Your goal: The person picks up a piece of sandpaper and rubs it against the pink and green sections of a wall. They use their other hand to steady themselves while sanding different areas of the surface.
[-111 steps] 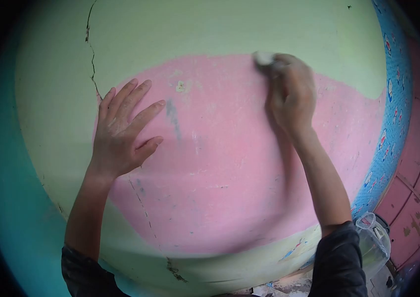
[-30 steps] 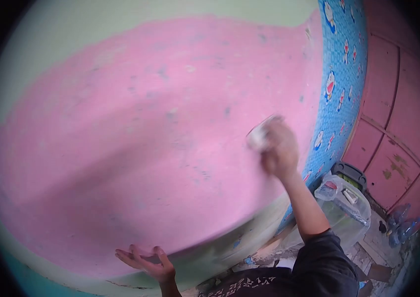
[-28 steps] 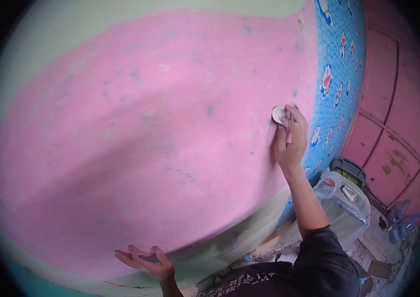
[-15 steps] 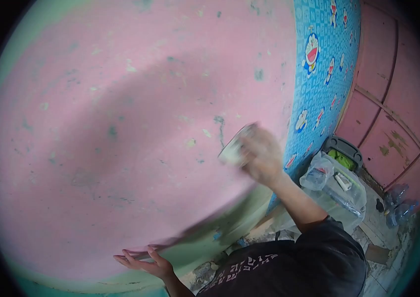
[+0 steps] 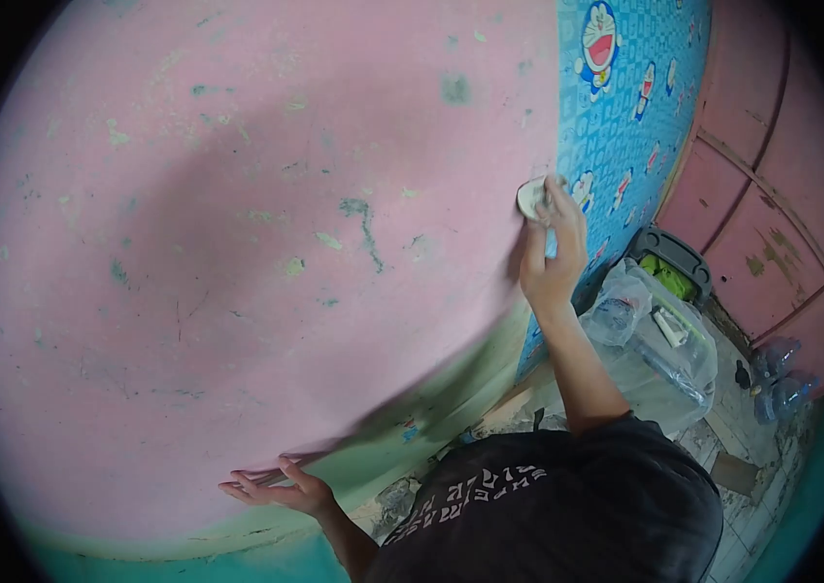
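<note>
My right hand point(image 5: 555, 248) grips a small pale pad point(image 5: 532, 198) by its edge and holds it against the pink wall point(image 5: 266, 194), close to the border with the blue cartoon wallpaper point(image 5: 616, 126). What the pad is made of cannot be made out. Lower down, my left hand point(image 5: 285, 489) has its fingers spread and rests at the lower part of the pink wall, with nothing in it. Green patches, pale chips and scratches mark the pink paint between the two hands.
A grey bin point(image 5: 674, 262) with something green inside stands at the right, beside a clear plastic bag point(image 5: 650, 325) of items. Plastic bottles point(image 5: 783, 394) lie near the pink panelled surface point(image 5: 771, 243). A brown piece point(image 5: 735, 473) lies on the tiled floor.
My right hand has moved up and right with the pad, from the pink wall's middle right to the wallpaper's edge. The view has shifted slightly; my left hand stays low, fingers spread.
</note>
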{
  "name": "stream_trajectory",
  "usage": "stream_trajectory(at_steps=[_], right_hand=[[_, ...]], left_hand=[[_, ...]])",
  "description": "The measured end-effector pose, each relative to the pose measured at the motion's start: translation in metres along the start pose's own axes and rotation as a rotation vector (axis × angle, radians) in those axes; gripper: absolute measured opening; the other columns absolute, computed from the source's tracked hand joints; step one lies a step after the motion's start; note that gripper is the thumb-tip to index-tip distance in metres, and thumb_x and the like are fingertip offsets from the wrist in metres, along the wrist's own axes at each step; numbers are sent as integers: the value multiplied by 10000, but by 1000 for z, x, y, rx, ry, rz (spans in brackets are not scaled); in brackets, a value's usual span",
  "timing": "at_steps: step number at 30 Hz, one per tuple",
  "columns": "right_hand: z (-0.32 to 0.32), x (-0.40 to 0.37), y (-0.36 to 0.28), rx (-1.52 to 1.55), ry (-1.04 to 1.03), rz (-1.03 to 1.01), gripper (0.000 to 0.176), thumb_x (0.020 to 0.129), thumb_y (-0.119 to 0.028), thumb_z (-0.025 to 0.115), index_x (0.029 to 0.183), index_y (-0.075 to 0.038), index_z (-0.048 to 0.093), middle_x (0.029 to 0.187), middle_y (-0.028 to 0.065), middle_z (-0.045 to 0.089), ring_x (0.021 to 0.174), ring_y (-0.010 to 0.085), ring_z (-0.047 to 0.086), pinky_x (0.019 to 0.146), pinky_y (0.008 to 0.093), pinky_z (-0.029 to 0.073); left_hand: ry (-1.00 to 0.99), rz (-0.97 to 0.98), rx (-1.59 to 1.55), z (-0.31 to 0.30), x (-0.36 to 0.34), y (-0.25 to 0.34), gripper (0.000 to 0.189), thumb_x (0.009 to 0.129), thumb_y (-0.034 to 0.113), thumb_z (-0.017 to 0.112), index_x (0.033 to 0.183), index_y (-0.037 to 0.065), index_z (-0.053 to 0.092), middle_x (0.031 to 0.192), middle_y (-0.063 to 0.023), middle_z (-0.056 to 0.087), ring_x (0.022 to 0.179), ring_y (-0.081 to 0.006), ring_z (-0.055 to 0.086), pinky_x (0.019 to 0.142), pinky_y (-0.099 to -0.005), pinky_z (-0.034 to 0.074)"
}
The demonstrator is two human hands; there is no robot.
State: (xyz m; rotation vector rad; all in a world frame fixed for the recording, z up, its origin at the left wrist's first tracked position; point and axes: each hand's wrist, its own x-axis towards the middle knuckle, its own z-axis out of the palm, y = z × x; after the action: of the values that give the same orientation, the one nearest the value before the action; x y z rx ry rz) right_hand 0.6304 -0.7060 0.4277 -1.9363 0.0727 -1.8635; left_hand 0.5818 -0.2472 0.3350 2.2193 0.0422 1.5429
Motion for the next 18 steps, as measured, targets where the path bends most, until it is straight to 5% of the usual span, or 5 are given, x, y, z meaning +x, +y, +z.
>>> stream_trajectory(at_steps=[3, 7, 10, 14, 18], right_hand=[[-7, -19, -21, 126, -209, -331, 236, 952, -5, 607, 1181, -18, 660, 1372, 232, 667, 1277, 447, 626, 1118, 539, 476], [-6, -25, -6, 87, -85, 102, 227, 955, -25, 619, 1178, -9, 661, 1386, 238, 659, 1291, 450, 618, 1121, 536, 470], [1, -32, -28, 20, -28, 100, 209, 964, -28, 614, 1167, -16, 661, 1389, 235, 660, 1298, 449, 615, 1121, 543, 467], [9, -64, -34, 221, -183, -295, 296, 946, 39, 572, 1210, -39, 680, 1341, 265, 676, 1298, 480, 620, 1118, 574, 458], [17, -51, -64, 57, 20, 49, 280, 882, 39, 665, 1133, -83, 683, 1367, 200, 678, 1306, 434, 604, 1126, 551, 476]], left_hand=[[-12, -28, -73, 0, 0, 2, 775, 1017, 277, 642, 1631, -26, 277, 1711, -330, 90, 1593, -482, 122, 1256, -632, 181], [-91, 24, 68, -10, 2, 2, 830, 1015, 330, 653, 1627, -56, 247, 1709, -327, 52, 1588, -493, 112, 1243, -647, 202], [-130, 32, 66, -17, 4, 0, 840, 1014, 353, 656, 1630, -48, 249, 1705, -330, 65, 1588, -494, 103, 1240, -647, 213], [-174, 14, 99, -27, 3, -4, 826, 1020, 380, 650, 1627, -37, 276, 1698, -334, 103, 1582, -503, 130, 1237, -656, 216], [-231, -9, 68, -47, 11, -11, 799, 1022, 403, 649, 1608, -37, 333, 1692, -330, 142, 1572, -505, 180, 1229, -659, 232]])
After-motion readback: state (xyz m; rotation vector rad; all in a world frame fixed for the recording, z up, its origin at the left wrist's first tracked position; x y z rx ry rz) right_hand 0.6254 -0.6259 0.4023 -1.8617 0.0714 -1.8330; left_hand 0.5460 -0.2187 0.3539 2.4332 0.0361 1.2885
